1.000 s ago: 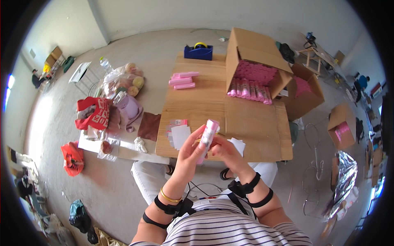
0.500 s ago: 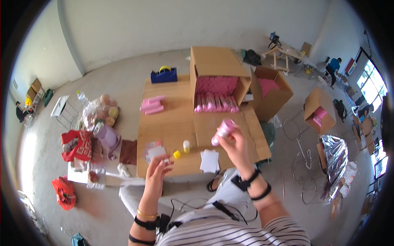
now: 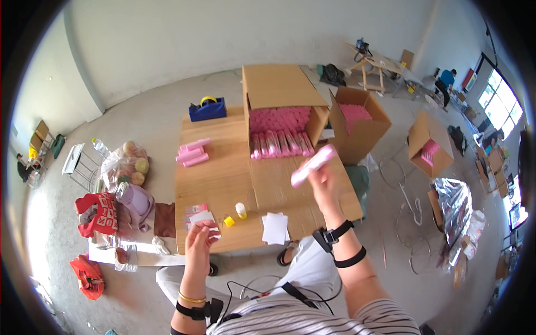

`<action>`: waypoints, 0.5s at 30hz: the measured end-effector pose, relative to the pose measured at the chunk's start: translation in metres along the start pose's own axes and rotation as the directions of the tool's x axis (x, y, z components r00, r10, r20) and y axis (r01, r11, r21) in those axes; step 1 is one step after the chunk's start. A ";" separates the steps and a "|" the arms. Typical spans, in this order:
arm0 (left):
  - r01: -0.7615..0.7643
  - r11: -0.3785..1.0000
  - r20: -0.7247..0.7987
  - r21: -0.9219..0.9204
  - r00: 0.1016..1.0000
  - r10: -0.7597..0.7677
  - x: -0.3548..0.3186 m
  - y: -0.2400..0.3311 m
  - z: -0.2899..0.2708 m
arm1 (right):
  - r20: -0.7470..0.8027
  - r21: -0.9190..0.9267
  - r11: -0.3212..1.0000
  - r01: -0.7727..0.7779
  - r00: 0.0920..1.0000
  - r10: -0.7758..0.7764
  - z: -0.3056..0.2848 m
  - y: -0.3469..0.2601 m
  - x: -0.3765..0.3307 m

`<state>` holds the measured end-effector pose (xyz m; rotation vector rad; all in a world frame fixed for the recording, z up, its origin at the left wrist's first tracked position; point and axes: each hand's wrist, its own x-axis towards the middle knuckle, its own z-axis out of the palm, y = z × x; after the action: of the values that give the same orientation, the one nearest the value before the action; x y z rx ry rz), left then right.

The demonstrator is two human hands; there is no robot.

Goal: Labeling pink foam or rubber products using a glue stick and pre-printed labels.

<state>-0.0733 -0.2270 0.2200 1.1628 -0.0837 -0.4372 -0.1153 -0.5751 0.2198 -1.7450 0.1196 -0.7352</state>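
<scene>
The right hand (image 3: pixel 325 180) is raised over the bench (image 3: pixel 223 178), fingers closed around a pink tube (image 3: pixel 314 164) held slantwise, just in front of the open carton (image 3: pixel 282 120) packed with rows of similar tubes. The left hand (image 3: pixel 200 241) pinches a small white card (image 3: pixel 205 219) at the near edge, beside a pile of cards (image 3: pixel 195 211). Three pink tubes (image 3: pixel 192 152) lie set apart; I'd judge most of the work remains, the carton looks nearly full
</scene>
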 end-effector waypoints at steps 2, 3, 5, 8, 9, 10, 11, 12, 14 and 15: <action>-0.001 1.000 -0.030 -0.003 1.000 0.001 0.000 -0.002 -0.008 | 0.171 0.126 0.860 -0.494 0.865 0.471 0.016 0.057 -0.022; 0.014 1.000 -0.020 0.026 1.000 -0.013 0.003 -0.006 -0.008 | 0.055 0.059 0.842 -0.536 0.844 0.534 0.008 0.094 -0.030; 0.040 0.997 -0.057 0.064 0.998 -0.037 0.005 -0.013 -0.023 | 0.027 0.087 0.755 -0.650 0.759 0.650 -0.008 0.124 -0.024; 0.089 0.994 -0.086 0.063 0.993 -0.083 0.015 -0.020 -0.039 | 0.064 0.327 0.630 -0.704 0.681 0.729 -0.044 0.161 0.011; 0.095 0.993 -0.106 0.075 0.991 -0.086 0.019 -0.022 -0.044 | 0.054 0.313 0.619 -0.721 0.664 0.746 -0.054 0.173 0.028; 0.099 0.992 -0.121 0.079 0.989 -0.089 0.025 -0.026 -0.047 | 0.038 0.293 0.608 -0.738 0.644 0.764 -0.063 0.184 0.044; 0.109 0.991 -0.137 0.079 0.986 -0.097 0.030 -0.027 -0.051 | 0.007 0.230 0.634 -0.738 0.653 0.757 -0.066 0.190 0.058; 0.116 0.990 -0.161 0.080 0.982 -0.102 0.034 -0.026 -0.058 | -0.015 0.164 0.657 -0.736 0.664 0.748 -0.061 0.191 0.070; 0.120 0.986 -0.208 0.115 0.974 -0.095 0.044 -0.029 -0.077 | -0.130 -0.107 0.761 -0.640 0.768 0.627 -0.043 0.185 0.092; 0.126 0.984 -0.243 0.124 0.965 -0.093 0.050 -0.031 -0.084 | -0.144 -0.174 0.767 -0.618 0.786 0.601 -0.041 0.193 0.103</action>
<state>-0.0123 -0.1827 0.1504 1.3532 0.1614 -0.3917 0.0016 -0.7158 0.0931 -1.7258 0.8161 -0.3071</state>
